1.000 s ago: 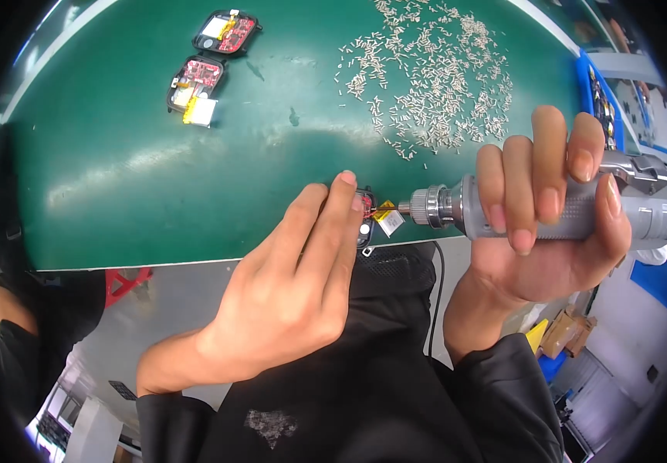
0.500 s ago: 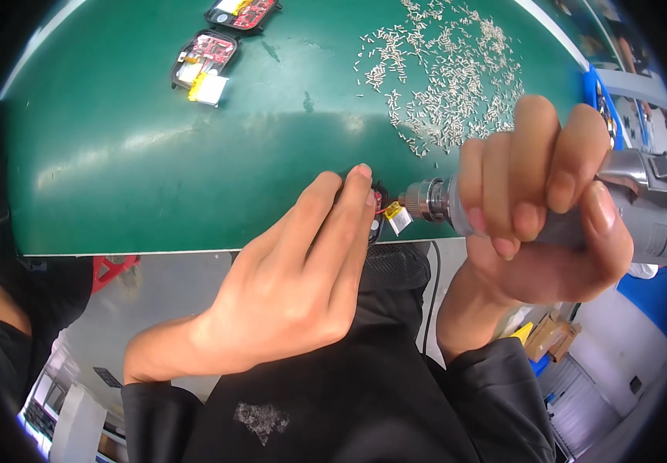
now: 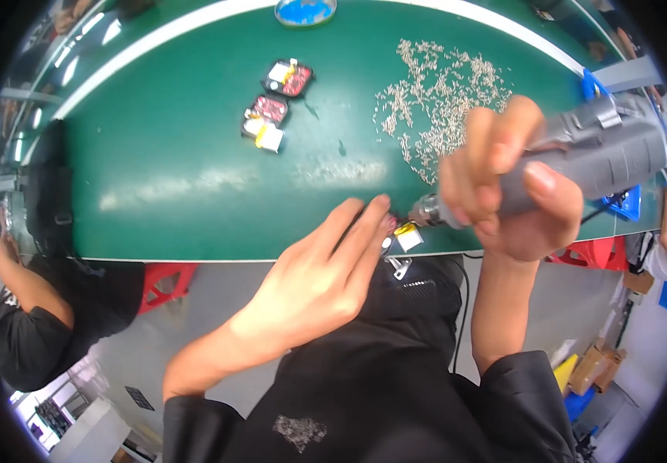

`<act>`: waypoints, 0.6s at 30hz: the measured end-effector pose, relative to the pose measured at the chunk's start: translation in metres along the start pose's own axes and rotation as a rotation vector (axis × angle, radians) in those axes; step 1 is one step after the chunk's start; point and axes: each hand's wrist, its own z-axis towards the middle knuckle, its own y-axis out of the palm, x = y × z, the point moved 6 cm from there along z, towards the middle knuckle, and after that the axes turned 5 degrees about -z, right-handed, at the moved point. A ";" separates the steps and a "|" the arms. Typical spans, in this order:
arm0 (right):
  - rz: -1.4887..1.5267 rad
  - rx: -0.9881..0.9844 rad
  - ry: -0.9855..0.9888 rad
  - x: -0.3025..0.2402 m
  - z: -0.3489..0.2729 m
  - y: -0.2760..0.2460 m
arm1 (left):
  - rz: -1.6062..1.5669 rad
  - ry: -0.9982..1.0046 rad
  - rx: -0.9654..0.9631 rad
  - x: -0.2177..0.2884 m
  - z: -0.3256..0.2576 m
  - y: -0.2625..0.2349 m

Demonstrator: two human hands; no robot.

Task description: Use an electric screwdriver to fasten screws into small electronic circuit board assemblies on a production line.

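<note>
My right hand (image 3: 515, 181) is wrapped round a grey electric screwdriver (image 3: 604, 154). The tool lies almost level, its metal nose pointing left and reaching a small black casing at the near table edge. The casing holds a red circuit board (image 3: 391, 224) and is partly hidden. My left hand (image 3: 322, 278) grips this casing from the left, with long fingers on its far side and the thumb hidden. A silver battery (image 3: 410, 240) with yellow tape hangs out on the casing's right side. The screwdriver tip is too blurred to show whether it touches a screw.
Many small screws (image 3: 441, 108) are spread over the green table (image 3: 187, 154). Two open casings (image 3: 289, 78) with red boards lie farther left. A round dish (image 3: 305, 11) with blue contents stands at the far edge. A blue bin (image 3: 625, 202) is on the right; another person (image 3: 36, 309) sits left.
The view has shifted, so the dish and more of the table show. The screwdriver in my right hand has tilted, its rear end now higher in the picture. My left hand stays at the casing.
</note>
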 end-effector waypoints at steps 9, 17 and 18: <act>0.349 0.633 -0.191 -0.013 -0.095 -0.086 | 0.485 -0.746 0.258 -0.082 -0.057 -0.069; 0.391 0.630 -0.218 -0.004 -0.102 -0.081 | 0.018 -0.274 0.283 -0.062 0.058 -0.015; 0.396 0.632 -0.224 -0.004 -0.102 -0.081 | 0.023 -0.269 0.279 -0.065 0.065 -0.014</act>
